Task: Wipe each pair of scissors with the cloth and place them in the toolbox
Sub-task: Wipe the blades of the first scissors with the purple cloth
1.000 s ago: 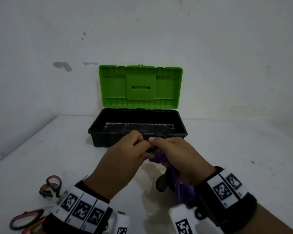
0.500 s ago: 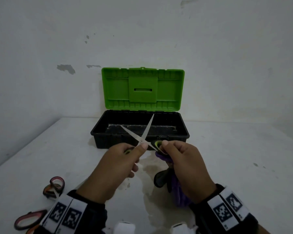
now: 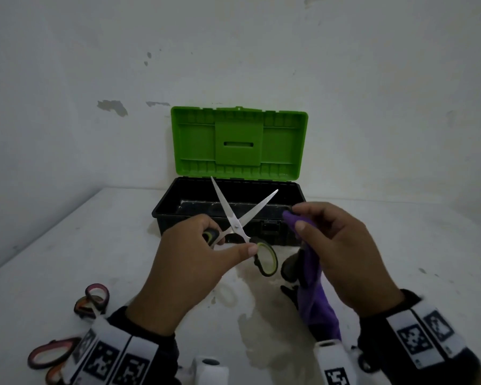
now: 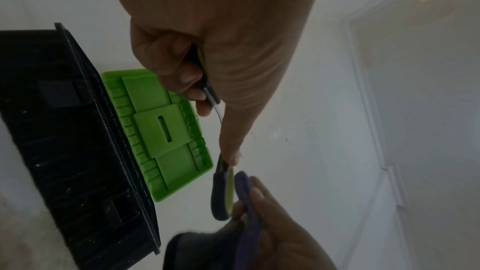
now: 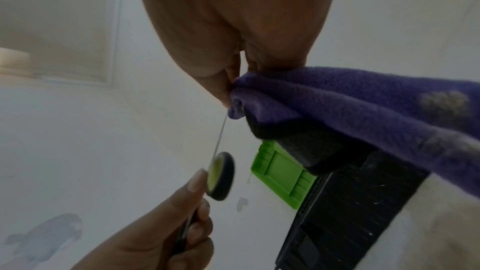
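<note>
A pair of scissors (image 3: 235,224) with black and green handles is up in front of the toolbox, its blades spread wide in an X. My left hand (image 3: 227,245) grips one handle, and the thumb touches the other green loop (image 3: 265,259). Just to the right, clear of the scissors, my right hand (image 3: 299,218) pinches a purple cloth (image 3: 314,290) that hangs down with a dark part. The black toolbox (image 3: 164,211) stands open behind, with its green lid (image 3: 239,143) upright. The left wrist view shows the loop (image 4: 221,192) beside the cloth (image 4: 244,188). In the right wrist view the cloth (image 5: 350,110) hangs from my fingers.
More scissors lie at the table's lower left: a pair with pink and orange loops (image 3: 93,298) and another pink-handled pair (image 3: 50,354). A white wall stands close behind the toolbox. The white table (image 3: 400,245) extends to the right.
The scissor blades have opened much wider. My right hand has let go of the green handle loop and moved right with the cloth. The left hand keeps the scissors.
</note>
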The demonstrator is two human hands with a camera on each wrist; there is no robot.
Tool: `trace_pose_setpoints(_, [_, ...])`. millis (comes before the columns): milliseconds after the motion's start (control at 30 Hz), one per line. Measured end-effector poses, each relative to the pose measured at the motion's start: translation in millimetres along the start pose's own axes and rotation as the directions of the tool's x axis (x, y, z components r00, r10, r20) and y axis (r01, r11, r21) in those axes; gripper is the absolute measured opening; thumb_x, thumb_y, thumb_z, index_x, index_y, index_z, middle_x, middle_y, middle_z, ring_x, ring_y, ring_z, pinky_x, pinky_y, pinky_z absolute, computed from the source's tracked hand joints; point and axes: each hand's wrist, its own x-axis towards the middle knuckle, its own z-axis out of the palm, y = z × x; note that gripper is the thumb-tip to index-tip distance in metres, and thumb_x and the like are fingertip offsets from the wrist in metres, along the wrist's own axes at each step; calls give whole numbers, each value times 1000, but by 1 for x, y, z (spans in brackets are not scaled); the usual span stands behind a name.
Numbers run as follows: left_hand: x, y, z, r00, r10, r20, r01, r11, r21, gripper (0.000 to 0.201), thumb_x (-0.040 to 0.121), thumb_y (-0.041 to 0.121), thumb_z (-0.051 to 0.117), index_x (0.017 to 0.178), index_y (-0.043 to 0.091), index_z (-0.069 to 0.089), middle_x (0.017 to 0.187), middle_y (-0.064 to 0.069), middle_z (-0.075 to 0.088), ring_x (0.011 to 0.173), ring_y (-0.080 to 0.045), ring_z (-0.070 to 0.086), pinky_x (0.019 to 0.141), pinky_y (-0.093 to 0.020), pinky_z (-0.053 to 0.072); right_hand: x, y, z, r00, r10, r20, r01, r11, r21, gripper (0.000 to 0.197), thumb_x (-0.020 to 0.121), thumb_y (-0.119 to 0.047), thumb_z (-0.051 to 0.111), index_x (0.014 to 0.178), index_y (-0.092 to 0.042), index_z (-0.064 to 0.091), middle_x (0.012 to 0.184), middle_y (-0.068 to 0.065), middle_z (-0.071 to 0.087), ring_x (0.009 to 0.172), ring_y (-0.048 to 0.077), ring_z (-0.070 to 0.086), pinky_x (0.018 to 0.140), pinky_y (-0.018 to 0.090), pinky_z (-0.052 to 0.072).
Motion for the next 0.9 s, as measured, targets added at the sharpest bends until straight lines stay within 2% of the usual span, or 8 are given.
trace_pose_setpoints(67, [0, 2, 1, 1000, 15, 1, -15, 1000, 24, 50, 57, 62, 84, 69, 21, 59, 58, 4, 55, 47, -6, 44, 42, -18, 39, -2, -8, 3, 997, -80, 0, 79, 995, 68, 31, 87, -3, 73, 107, -27, 71, 100, -3, 77, 94, 12, 73, 86, 31, 57])
trace_pose_setpoints(133, [0, 4, 2, 999, 33, -7, -32, 999, 42, 51, 56, 63, 84, 68, 22, 56, 57, 5, 53, 46, -6, 43, 42, -18, 39, -6, -17, 11, 988, -154, 14, 152, 984, 97, 34, 82, 0, 78, 103, -26, 71, 97, -3, 77, 93, 10, 73, 84, 24, 57])
trace_pose_setpoints(200, [-1, 6, 3, 998, 55, -11, -55, 997, 53, 49, 56, 62, 84, 67, 23, 55, 57, 6, 53, 47, -4, 43, 43, -17, 38, -10, -22, 20, 974, -227, 20, 227, 974, 22, 33, 79, -2, 82, 96, -27, 71, 91, -8, 76, 88, 6, 73, 78, 14, 55])
trace_pose_setpoints(333, [-2, 6, 6, 997, 73, 2, -73, 995, 63, 47, 58, 61, 83, 66, 25, 55, 56, 8, 51, 47, -2, 44, 46, -15, 37, -17, -20, 36, 951, -308, 12, 307, 944, -123, 27, 77, -7, 84, 91, -27, 72, 87, -18, 72, 85, -1, 69, 71, 5, 49])
trace_pose_setpoints(533, [-1, 1, 7, 994, 113, 4, -113, 991, 69, 49, 57, 66, 80, 66, 26, 54, 57, 8, 53, 57, 1, 49, 51, -16, 41, -20, -12, 48, 951, -302, -63, 280, 930, -240, 18, 80, -16, 83, 95, -22, 76, 84, -25, 65, 89, -7, 63, 68, 1, 46])
trace_pose_setpoints(667, [-2, 0, 8, 988, 152, -8, -151, 987, 62, 46, 57, 61, 81, 64, 26, 53, 52, 10, 47, 53, -1, 46, 49, -16, 39, -21, -15, 51, 953, -295, -68, 276, 940, -203, 7, 83, -16, 81, 86, -19, 76, 75, -17, 67, 77, -2, 64, 59, 3, 45])
trace_pose_setpoints(800, [-4, 0, 8, 985, 175, -8, -174, 983, 63, 48, 57, 61, 83, 62, 25, 52, 52, 9, 49, 53, -2, 47, 50, -16, 39, -19, -16, 51, 950, -292, -108, 270, 946, -179, 11, 85, -16, 79, 76, -18, 74, 67, -12, 67, 68, 4, 64, 57, 5, 43])
trace_pose_setpoints(900, [-2, -1, 9, 980, 197, 1, -196, 976, 96, 49, 56, 62, 83, 62, 26, 52, 53, 10, 51, 57, -1, 49, 52, -15, 40, -14, -14, 49, 941, -285, -185, 251, 949, -189, 9, 84, -15, 80, 76, -17, 75, 66, -15, 68, 67, -1, 64, 57, 3, 42])
